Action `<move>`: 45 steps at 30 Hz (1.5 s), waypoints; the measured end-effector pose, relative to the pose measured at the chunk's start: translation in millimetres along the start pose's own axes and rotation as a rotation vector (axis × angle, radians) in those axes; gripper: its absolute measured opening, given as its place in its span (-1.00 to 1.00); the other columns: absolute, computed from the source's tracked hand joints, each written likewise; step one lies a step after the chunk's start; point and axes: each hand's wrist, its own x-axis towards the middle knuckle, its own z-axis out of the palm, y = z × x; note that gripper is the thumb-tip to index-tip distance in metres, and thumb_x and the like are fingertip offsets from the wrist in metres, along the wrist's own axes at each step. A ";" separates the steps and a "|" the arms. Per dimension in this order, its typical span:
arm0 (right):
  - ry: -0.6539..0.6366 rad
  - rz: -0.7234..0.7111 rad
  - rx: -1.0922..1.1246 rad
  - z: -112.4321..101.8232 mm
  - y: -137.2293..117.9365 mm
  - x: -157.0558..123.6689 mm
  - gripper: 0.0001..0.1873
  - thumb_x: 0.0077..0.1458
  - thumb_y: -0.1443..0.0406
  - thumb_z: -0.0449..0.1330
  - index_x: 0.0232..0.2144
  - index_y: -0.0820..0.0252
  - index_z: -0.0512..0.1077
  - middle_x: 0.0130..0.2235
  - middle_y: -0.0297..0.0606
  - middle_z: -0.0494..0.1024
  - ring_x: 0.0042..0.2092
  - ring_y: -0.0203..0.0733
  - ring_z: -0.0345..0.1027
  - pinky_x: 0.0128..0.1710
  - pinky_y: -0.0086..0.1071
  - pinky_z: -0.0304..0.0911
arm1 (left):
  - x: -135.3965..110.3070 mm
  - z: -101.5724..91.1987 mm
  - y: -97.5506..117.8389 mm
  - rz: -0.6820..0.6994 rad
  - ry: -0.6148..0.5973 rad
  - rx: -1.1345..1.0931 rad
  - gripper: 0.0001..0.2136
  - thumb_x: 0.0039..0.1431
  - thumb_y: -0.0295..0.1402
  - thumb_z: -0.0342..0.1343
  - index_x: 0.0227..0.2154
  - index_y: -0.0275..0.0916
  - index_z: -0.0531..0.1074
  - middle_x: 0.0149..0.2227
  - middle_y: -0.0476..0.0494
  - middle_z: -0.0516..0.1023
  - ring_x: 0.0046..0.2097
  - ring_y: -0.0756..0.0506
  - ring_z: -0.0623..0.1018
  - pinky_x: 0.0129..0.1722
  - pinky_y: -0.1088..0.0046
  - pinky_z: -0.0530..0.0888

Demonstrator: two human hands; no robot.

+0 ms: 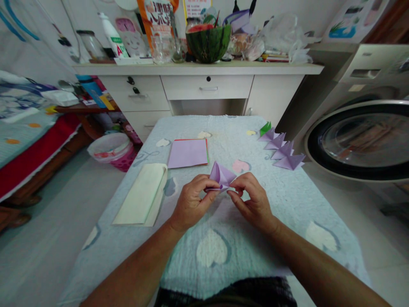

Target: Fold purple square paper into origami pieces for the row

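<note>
A partly folded piece of purple origami paper point(222, 175) is held up over the cloth-covered table, its point upward. My left hand point(193, 198) pinches its lower left edge between thumb and fingers. On the other side, the fingertips of my right hand point(254, 200) grip the lower right corner, thumb underneath. Just beyond my hands lies a stack of square paper point(188, 153), purple on top with red and green edges showing. Several folded purple paper pieces point(289, 162) sit in an overlapping row at the far right, with a green folded piece point(266, 128) behind them.
A folded pale-green cloth or paper point(139, 196) lies at the table's left. Beyond the table stands a white cabinet point(185, 87) bearing a cut watermelon point(209, 44), bottles and bags. A washing machine point(367, 76) is at right, a pink bin point(119, 155) on the left floor.
</note>
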 end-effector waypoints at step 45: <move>-0.020 0.204 0.116 -5.7 -1.8 -0.8 -0.94 0.12 0.30 0.22 -0.30 0.11 0.41 -0.10 -0.21 0.30 0.00 -0.09 0.23 0.04 -0.13 0.16 | -5.4 14.2 -0.6 -0.287 -0.089 -0.200 -0.62 0.09 -0.48 0.18 0.00 -0.16 0.35 -0.11 -0.08 0.53 -0.13 -0.05 0.54 -0.08 0.45 0.42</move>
